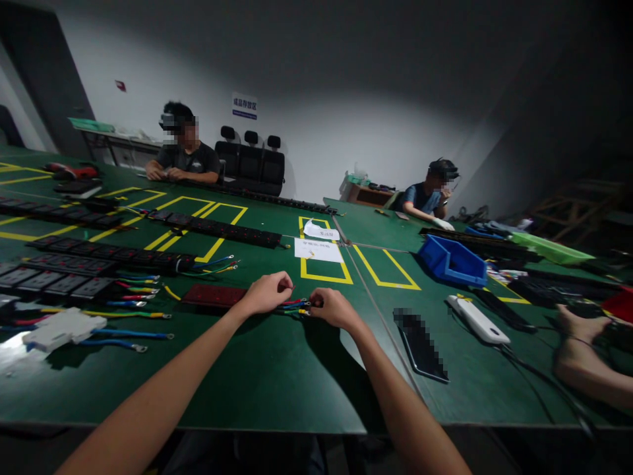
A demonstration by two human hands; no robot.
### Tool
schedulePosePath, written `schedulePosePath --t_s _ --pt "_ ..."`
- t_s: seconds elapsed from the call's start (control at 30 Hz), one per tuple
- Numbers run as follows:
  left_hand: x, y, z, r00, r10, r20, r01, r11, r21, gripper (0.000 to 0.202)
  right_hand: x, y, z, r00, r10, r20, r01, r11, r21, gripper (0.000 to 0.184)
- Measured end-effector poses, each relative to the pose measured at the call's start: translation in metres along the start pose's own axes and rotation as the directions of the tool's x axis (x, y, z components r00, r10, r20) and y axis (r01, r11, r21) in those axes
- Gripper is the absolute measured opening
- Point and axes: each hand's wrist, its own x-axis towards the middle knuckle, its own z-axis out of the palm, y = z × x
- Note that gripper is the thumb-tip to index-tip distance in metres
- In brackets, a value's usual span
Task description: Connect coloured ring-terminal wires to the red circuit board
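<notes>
A dark red socket strip [213,296] lies on the green table in front of me. Red, blue, green and yellow wires [293,305] run out of its right end. Just above where these wires leave the strip is my left hand [267,292], thumb and forefinger pinched together; whatever sits between them is too small to make out. My right hand [333,307] is closed at the far end of the wires, fingertips on the ring-lug ends. Its fingers partly hide those tips.
Several black socket strips [89,254] with lugged wires lie to the left, beside a white connector block [66,328]. On the right are a phone [422,346], a white handheld device [477,318], a blue bin [452,260] and another person's hand [583,326]. Two people sit across the table.
</notes>
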Motion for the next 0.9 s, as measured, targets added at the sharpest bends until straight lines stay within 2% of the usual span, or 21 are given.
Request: schedulePosePath --t_s 0.17,0.63,0.8,0.9 --pt "-0.006 0.007 -0.003 0.995 0.043 0.092 -0.059 0.981 0.183 0.015 0.000 -0.005 -0.002 0.999 0.006 0.032 -0.005 1.000 -0.018 0.027" --pt "-0.008 0.010 -0.003 0.983 0.067 0.169 -0.113 0.954 0.277 0.018 -0.002 -0.024 0.001 0.997 -0.005 -0.073 0.002 1.000 -0.030 0.022" --pt "-0.009 0.014 -0.004 0.980 0.060 0.192 -0.113 0.953 0.282 0.018 0.001 -0.022 0.007 0.993 0.020 -0.113 -0.019 1.000 0.012 0.024" --pt "-0.008 0.014 -0.004 0.976 0.074 0.204 -0.135 0.944 0.300 0.019 0.003 -0.018 0.010 0.996 0.004 -0.090 -0.002 1.000 0.029 0.024"
